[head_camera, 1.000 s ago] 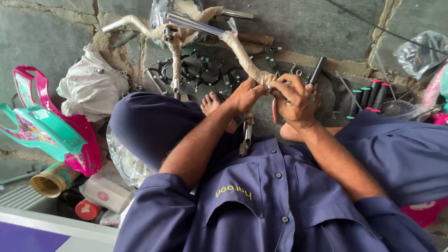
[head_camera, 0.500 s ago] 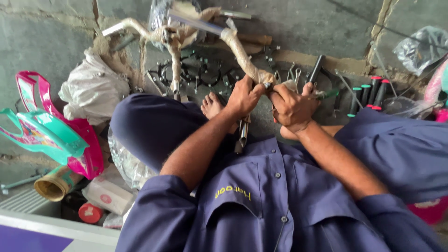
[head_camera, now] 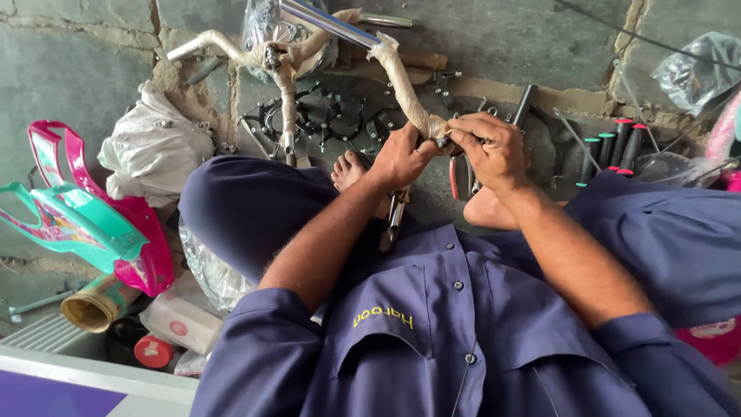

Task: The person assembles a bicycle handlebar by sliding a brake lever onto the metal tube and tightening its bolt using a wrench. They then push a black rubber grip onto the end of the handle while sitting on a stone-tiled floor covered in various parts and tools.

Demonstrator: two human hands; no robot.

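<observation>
While I watch from the head camera, both hands meet at about one o'clock from the frame's centre, over the person's lap. My left hand [head_camera: 400,157] is wrapped around the lower end of the paper-wrapped handlebar [head_camera: 401,81], fingers pressed together in a fist around the wrapping. My right hand [head_camera: 494,150] sits just beside it at three o'clock, fingers bunched and pinching the bar's tip; what exactly sits between them is hidden. The handlebar runs up toward eleven o'clock, where its bare chrome tube [head_camera: 328,23] shows, and a second wrapped handlebar [head_camera: 255,54] lies on the floor beyond.

A metal tool [head_camera: 394,220] hangs just below the left wrist, near the bare foot [head_camera: 349,171]. Black grips with coloured ends [head_camera: 614,147] stand at two o'clock, and pink and teal plastic parts [head_camera: 85,224] lie at nine o'clock.

My judgement of the risks: the wrapping could tear unevenly or slide under the left fist, letting the bar twist. The long free end could swing into the loose metal parts [head_camera: 332,120] on the floor. A slip of the right fingers could jab the foot close below.
</observation>
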